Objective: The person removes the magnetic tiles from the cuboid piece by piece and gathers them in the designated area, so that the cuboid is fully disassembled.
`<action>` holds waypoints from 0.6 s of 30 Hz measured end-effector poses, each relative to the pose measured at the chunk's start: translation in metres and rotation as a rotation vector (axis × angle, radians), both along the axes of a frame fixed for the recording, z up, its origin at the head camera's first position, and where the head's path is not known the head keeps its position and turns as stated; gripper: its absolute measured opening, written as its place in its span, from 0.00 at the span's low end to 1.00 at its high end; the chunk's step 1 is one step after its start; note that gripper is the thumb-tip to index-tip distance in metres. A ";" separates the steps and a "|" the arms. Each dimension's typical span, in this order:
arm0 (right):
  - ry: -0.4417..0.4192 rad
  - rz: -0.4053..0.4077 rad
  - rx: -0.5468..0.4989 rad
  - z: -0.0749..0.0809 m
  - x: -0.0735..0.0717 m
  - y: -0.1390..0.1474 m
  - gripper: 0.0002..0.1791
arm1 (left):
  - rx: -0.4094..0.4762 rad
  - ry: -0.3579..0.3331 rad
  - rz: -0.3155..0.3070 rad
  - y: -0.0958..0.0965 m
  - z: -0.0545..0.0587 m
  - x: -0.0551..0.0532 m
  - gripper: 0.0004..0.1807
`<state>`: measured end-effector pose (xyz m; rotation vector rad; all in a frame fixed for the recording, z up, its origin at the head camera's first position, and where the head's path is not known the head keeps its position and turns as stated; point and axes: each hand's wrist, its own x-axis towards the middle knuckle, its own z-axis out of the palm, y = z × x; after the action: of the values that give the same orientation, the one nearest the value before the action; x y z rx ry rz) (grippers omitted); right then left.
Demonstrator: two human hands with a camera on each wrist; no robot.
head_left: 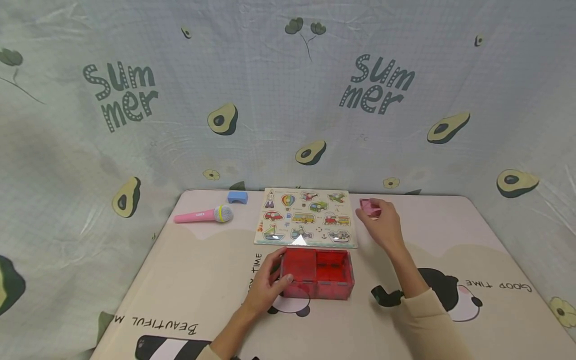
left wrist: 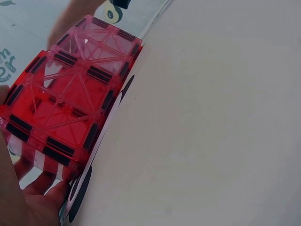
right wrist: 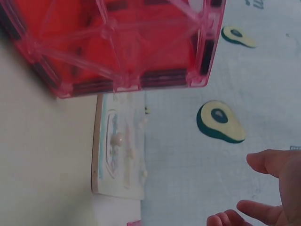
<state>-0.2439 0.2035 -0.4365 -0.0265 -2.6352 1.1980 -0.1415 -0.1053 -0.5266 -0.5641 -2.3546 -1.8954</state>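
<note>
A box of red translucent magnetic tiles (head_left: 294,289) stands on the table, its left half covered on top and its right half uncovered. My left hand (head_left: 265,285) grips its left end, with the thumb at the front; in the left wrist view the fingers (left wrist: 40,186) show through the clear tile wall. Farther off at the right, my right hand (head_left: 382,222) is at a small pink block (head_left: 366,206), partly covered by the fingers. In the right wrist view the thumb (right wrist: 270,162) and fingers are spread apart with nothing between them.
A wooden vehicle puzzle board (head_left: 306,217) lies behind the box. To its left are a pink toy microphone (head_left: 198,216) and a blue arched block (head_left: 237,197). A printed curtain (head_left: 270,100) hangs along the table's far edge.
</note>
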 end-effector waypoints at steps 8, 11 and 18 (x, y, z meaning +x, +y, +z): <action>0.028 0.064 0.034 0.004 0.018 -0.005 0.30 | 0.000 -0.013 0.005 0.001 0.000 0.001 0.35; 0.036 0.085 0.035 0.004 0.025 -0.007 0.30 | -0.002 -0.013 0.007 0.001 0.000 0.001 0.35; 0.047 0.125 0.058 0.002 0.040 -0.011 0.28 | -0.001 -0.024 0.012 0.000 0.000 0.001 0.34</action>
<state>-0.2038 0.1926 -0.4343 0.1770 -2.6632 1.1444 -0.1406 -0.1048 -0.5269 -0.5293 -2.3678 -1.9067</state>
